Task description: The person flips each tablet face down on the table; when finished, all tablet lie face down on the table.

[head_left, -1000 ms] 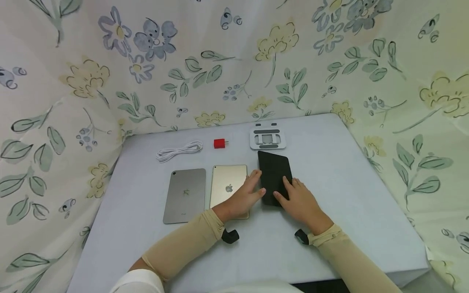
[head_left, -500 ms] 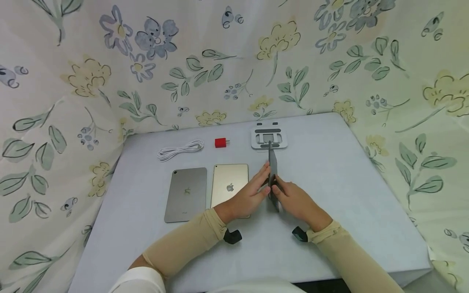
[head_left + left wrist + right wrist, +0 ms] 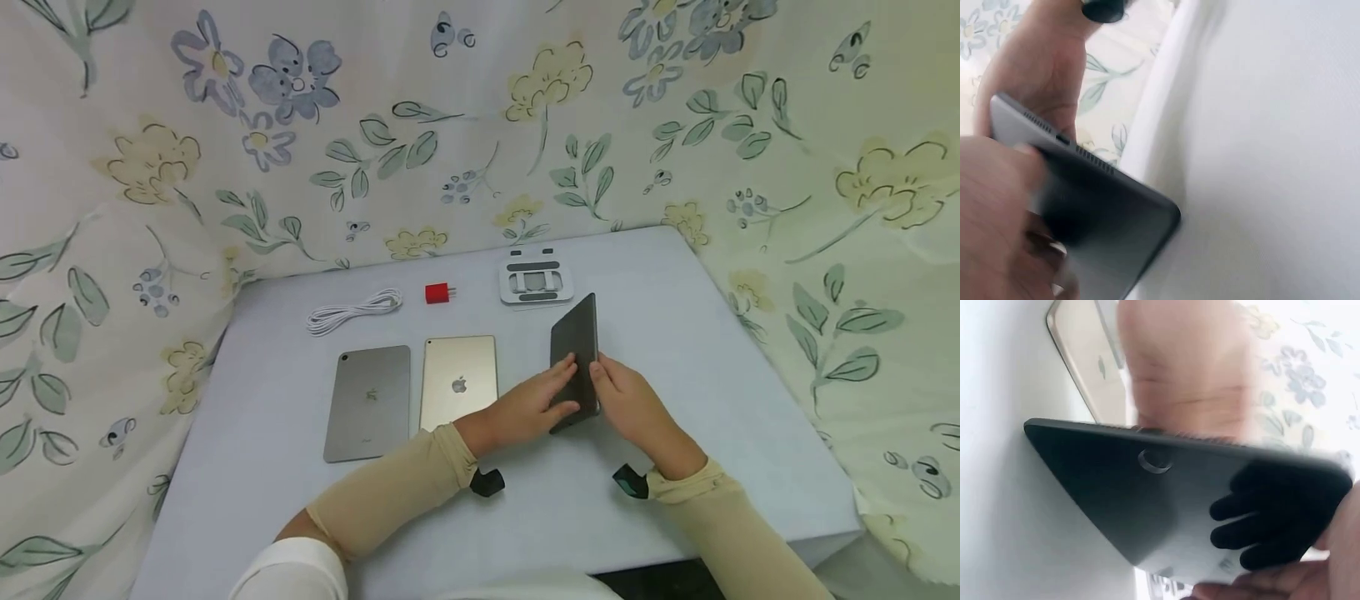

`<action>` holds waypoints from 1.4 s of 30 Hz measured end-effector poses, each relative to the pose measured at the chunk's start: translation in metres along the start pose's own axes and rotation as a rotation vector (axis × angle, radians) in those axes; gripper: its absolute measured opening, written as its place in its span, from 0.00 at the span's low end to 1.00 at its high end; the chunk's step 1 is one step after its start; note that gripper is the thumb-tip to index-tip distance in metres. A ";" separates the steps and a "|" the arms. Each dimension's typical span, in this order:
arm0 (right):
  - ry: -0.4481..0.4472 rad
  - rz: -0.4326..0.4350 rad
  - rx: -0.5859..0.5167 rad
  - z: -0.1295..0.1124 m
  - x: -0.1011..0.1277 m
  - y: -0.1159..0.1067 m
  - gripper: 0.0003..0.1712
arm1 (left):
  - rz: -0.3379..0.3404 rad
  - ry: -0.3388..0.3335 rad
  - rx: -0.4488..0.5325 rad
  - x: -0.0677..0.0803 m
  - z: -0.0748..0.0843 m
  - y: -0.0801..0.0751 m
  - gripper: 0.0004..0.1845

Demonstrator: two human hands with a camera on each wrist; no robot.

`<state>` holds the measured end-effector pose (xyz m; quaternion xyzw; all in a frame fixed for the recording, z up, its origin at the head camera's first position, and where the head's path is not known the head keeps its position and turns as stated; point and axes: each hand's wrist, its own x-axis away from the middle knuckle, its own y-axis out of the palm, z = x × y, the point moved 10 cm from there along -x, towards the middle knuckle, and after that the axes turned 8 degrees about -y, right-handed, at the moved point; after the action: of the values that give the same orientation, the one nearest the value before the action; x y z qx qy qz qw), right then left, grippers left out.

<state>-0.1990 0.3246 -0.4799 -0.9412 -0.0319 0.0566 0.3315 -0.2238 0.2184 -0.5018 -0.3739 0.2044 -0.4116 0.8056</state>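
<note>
A dark grey tablet stands tilted on its long edge on the table, its top leaning right, back facing left. My left hand holds it from the left, fingers laid across the back. My right hand grips its right side. In the left wrist view the tablet shows its ported short edge, with the left hand on it and the right hand behind. In the right wrist view the glossy screen of the tablet faces down and mirrors the fingers; the left hand lies beyond.
A grey tablet and a gold tablet lie face down to the left. Behind them are a coiled white cable, a red charger plug and a folded silver stand. Floral cloth walls in the pale table.
The dark tablet lay flat a second ago, was lifted upright on its edge, and has now tipped over to the right with its back showing. Both hands stayed on it.
</note>
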 end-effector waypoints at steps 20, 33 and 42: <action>0.251 -0.085 0.232 0.050 -0.006 0.007 0.39 | -0.110 -0.244 -0.557 0.022 -0.059 0.010 0.41; 0.209 -0.122 0.301 0.059 -0.010 0.024 0.48 | -0.033 -0.290 -0.634 0.030 -0.049 0.014 0.42; 0.132 -0.170 0.306 0.058 -0.010 0.034 0.48 | -0.040 -0.327 -0.660 0.035 -0.045 0.018 0.41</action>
<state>-0.2155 0.3328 -0.5456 -0.8755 -0.0806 -0.0292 0.4756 -0.2232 0.1772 -0.5448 -0.6782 0.1875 -0.2742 0.6555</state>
